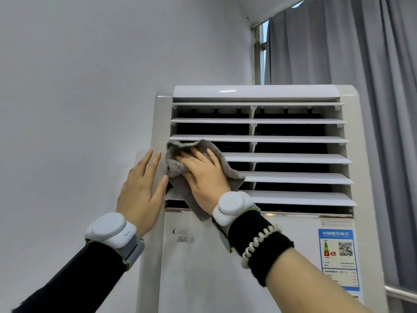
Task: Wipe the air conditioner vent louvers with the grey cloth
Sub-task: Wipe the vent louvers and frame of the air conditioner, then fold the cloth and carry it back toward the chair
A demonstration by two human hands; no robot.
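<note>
A tall white floor-standing air conditioner stands in the room's corner. Its vent has several white horizontal louvers, tilted open over a dark interior. My right hand presses the grey cloth flat against the left end of the middle louvers; the cloth hangs down past the vent's bottom edge. My left hand lies flat with fingers apart on the unit's left side frame, thumb touching the cloth's edge. Both wrists carry white devices on straps.
A plain white wall fills the left. Grey curtains hang at the right, behind the unit, with a strip of window frame showing. A blue energy label sits on the unit's lower front. A metal rail runs at the lower right.
</note>
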